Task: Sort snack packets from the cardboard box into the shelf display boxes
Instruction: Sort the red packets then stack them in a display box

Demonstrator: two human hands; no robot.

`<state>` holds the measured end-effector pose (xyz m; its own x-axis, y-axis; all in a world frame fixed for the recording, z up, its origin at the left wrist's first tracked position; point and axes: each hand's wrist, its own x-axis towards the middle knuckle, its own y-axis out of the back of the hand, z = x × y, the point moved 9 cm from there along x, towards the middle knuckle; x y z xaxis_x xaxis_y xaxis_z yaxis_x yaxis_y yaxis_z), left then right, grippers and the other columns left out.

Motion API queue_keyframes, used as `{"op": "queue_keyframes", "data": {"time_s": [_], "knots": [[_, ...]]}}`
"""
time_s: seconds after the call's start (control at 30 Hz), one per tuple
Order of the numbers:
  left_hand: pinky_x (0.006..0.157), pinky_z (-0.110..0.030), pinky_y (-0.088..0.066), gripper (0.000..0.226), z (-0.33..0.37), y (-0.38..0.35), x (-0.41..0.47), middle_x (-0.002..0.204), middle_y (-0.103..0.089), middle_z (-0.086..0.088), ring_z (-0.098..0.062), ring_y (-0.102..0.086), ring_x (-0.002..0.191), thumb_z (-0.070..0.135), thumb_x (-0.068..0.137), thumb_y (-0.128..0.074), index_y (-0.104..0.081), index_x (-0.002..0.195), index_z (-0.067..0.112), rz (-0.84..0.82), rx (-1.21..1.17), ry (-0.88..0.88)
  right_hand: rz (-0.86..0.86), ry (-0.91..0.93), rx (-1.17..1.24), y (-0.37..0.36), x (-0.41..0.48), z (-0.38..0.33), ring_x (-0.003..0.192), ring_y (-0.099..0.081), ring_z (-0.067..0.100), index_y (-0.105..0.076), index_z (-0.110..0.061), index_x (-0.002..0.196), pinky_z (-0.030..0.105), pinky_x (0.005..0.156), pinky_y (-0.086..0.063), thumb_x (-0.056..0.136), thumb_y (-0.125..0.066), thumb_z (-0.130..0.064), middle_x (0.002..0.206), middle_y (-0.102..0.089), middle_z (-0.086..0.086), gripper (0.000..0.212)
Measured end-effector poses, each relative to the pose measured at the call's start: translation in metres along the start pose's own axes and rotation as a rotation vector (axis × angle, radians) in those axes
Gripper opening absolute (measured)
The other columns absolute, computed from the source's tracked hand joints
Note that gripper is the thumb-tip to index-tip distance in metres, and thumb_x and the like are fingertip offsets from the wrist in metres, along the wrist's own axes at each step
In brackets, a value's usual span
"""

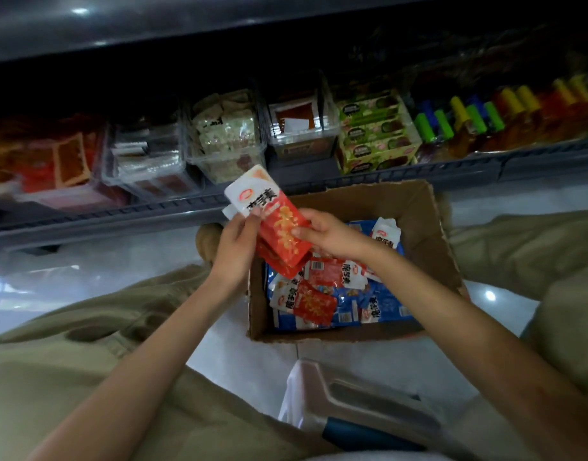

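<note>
Left hand and right hand are both pinching a fanned stack of red packets above the box, and it's threatening to slide apart before reaching the shelf boxes.

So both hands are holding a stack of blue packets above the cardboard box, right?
Not quite. The head view shows the left hand and right hand holding a stack of red-and-white packets above the cardboard box; the blue packets lie inside it.
</note>
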<state>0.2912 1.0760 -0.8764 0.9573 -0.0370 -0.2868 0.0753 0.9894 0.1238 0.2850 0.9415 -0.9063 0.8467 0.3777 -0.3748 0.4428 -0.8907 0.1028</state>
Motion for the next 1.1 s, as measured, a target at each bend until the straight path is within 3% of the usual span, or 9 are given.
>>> {"op": "queue_keyframes", "data": {"time_s": [0.1,0.3,0.4,0.47,0.57,0.7,0.83,0.93,1.1], "knots": [[0.068,-0.017,-0.052,0.012,0.027,-0.006,-0.004,0.089,-0.068,0.009,0.001,-0.066,0.078,0.017,0.097,-0.051,-0.060,0.093,0.025,0.004,0.003,-0.118,0.023,0.014,0.083,-0.007,-0.013,-0.012,0.046,-0.057,-0.007,-0.057,-0.003,0.104,0.007,0.045,-0.040,0.095,-0.051,-0.007,0.054,-0.064,-0.016,0.011],[0.073,-0.012,-0.050,0.018,0.064,-0.009,-0.012,0.100,-0.062,0.016,0.009,-0.062,0.088,0.015,0.095,-0.055,-0.052,0.103,0.032,0.026,0.093,-0.280,0.091,0.135,-0.231,0.012,-0.030,-0.047,0.067,-0.067,0.004,-0.064,-0.030,0.076,0.027,0.064,-0.055,0.087,-0.065,-0.034,0.072,-0.070,-0.011,0.011],[0.077,-0.018,-0.051,0.022,0.086,-0.014,-0.014,0.106,-0.062,0.013,0.004,-0.062,0.095,0.015,0.096,-0.054,-0.049,0.114,0.025,0.043,0.067,-0.322,0.237,0.208,-0.388,0.033,-0.039,-0.069,0.068,-0.062,0.008,-0.058,-0.028,0.075,0.039,0.065,-0.053,0.079,-0.066,-0.052,0.075,-0.064,-0.007,0.026],[0.081,-0.020,-0.051,0.041,0.109,-0.016,-0.016,0.117,-0.056,0.006,0.002,-0.059,0.103,0.006,0.094,-0.055,-0.038,0.129,0.020,0.054,0.069,-0.410,0.313,0.234,-0.260,0.046,-0.044,-0.078,0.078,-0.057,0.007,-0.046,-0.029,0.082,0.034,0.070,-0.050,0.073,-0.075,-0.045,0.086,-0.057,-0.008,0.034],[0.096,-0.028,-0.049,0.078,0.138,-0.022,-0.019,0.143,-0.037,-0.010,-0.011,-0.050,0.124,-0.006,0.089,-0.056,-0.010,0.148,0.016,0.042,0.025,-0.533,0.232,0.204,0.012,0.049,-0.047,-0.085,0.103,-0.061,0.015,-0.040,-0.029,0.112,0.036,0.087,-0.054,0.073,-0.078,-0.033,0.111,-0.059,0.000,0.054],[0.100,-0.038,-0.048,0.093,0.162,-0.037,-0.021,0.133,-0.045,-0.010,-0.015,-0.055,0.118,-0.009,0.088,-0.056,0.009,0.147,0.021,0.062,-0.107,-0.531,0.161,0.294,-0.111,0.055,-0.062,-0.123,0.095,-0.068,0.014,-0.057,-0.019,0.113,0.033,0.086,-0.056,0.089,-0.062,-0.015,0.104,-0.068,-0.001,0.025],[0.093,-0.035,-0.051,0.065,0.176,-0.047,-0.007,0.123,-0.057,-0.010,-0.014,-0.061,0.107,-0.004,0.092,-0.053,-0.018,0.144,0.013,0.107,-0.269,-0.405,0.130,0.350,-0.087,0.073,-0.074,-0.155,0.098,-0.067,0.016,-0.056,-0.022,0.109,0.034,0.089,-0.054,0.092,-0.057,-0.009,0.108,-0.068,0.004,0.021],[0.082,-0.035,-0.054,0.029,0.188,-0.061,-0.002,0.114,-0.063,-0.007,-0.019,-0.064,0.100,0.009,0.096,-0.051,-0.043,0.123,0.017,0.121,-0.335,-0.394,0.068,0.338,-0.151,0.082,-0.081,-0.170,0.105,-0.064,0.014,-0.051,-0.013,0.121,0.032,0.093,-0.052,0.093,-0.056,-0.009,0.116,-0.065,0.006,0.029],[0.080,-0.037,-0.052,0.019,0.208,-0.082,0.002,0.106,-0.062,-0.005,-0.017,-0.062,0.093,0.008,0.098,-0.048,-0.046,0.106,0.025,0.150,-0.332,-0.483,0.082,0.254,-0.191,0.110,-0.091,-0.183,0.102,-0.065,0.009,-0.046,-0.015,0.126,0.027,0.086,-0.054,0.093,-0.055,-0.022,0.115,-0.064,-0.001,0.034]]}}
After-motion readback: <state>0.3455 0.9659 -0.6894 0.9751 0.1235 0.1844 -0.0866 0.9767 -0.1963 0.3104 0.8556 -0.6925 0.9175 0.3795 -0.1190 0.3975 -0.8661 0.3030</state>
